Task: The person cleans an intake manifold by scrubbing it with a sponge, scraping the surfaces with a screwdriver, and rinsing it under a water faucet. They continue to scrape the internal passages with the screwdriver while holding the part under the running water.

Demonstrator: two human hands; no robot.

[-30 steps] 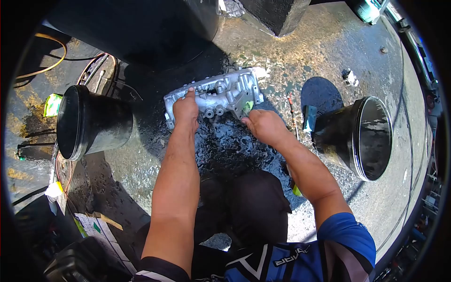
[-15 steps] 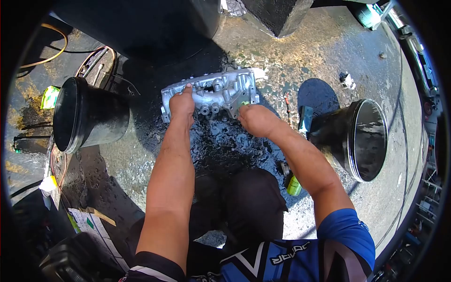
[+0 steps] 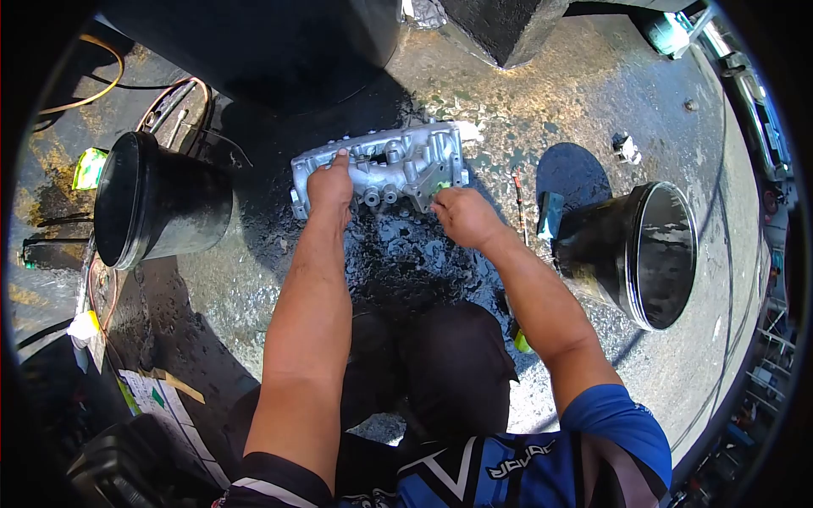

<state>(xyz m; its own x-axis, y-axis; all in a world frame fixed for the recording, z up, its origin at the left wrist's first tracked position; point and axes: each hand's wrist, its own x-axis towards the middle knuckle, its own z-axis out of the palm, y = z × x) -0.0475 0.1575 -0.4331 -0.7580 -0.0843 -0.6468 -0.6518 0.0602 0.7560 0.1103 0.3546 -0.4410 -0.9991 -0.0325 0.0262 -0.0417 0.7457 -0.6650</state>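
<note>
A silver cast-metal intake manifold (image 3: 385,173) lies across the wet dark ground in front of my knees. My left hand (image 3: 329,186) is closed over its left part, the thumb resting on the upper side. At its lower right corner, my right hand (image 3: 466,216) has its fingers curled together. A bit of a small green pad (image 3: 442,185) shows at those fingertips, against the manifold's flat flange; the palm and fingers hide the rest.
Black buckets lie tipped at the left (image 3: 182,203) and right (image 3: 610,250). Beside the right one are a dark block-shaped brush (image 3: 550,215) and a thin red-tipped tool (image 3: 519,199). Hoses (image 3: 203,93) run along the left, and a large black drum (image 3: 254,51) stands ahead.
My right hand has shifted slightly right along the manifold's corner, and that elbow has come inward, covering more of a yellow-green item on the ground. My left hand keeps its grip.
</note>
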